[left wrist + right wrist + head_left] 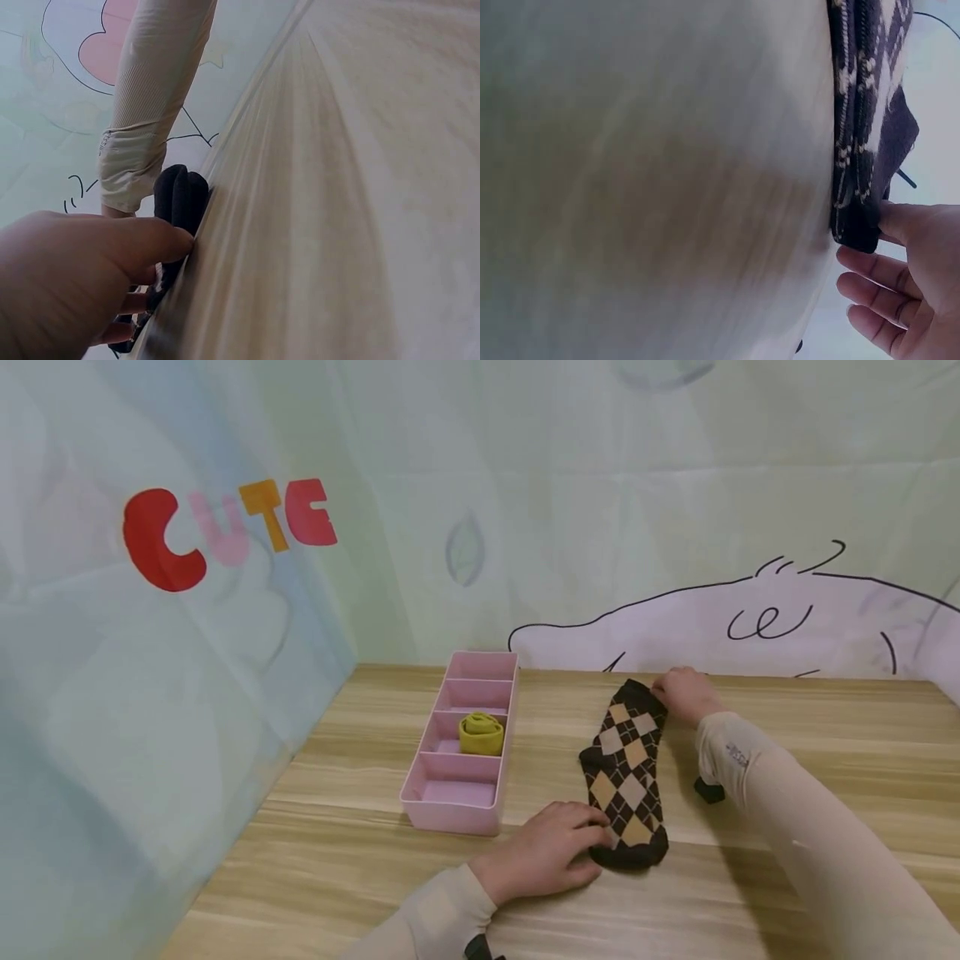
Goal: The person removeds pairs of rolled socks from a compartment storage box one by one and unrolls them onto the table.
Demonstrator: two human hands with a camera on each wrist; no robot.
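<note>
Right hand [684, 696] at cuff, left hand [542, 853] at toe, argyle sock [628, 777] between.
Right thumb and forefinger pinch the cuff corner, other fingers parted; left fingers slightly spread at the toe, pinch or mere touch: cannot tell. Sock lies on the table [337, 852], right of the pink tray [450, 817]. Likely best: light, even tension, layers edge to edge, heel untwisted.

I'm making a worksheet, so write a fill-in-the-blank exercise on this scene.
The pink tray has ____ compartments.
From the near end, the yellow roll sits in the ____ one.
The ____ hand touches the near end of the argyle sock.
The wall lettering spells ____.
Answers: four; second; left; CUTE.
</note>
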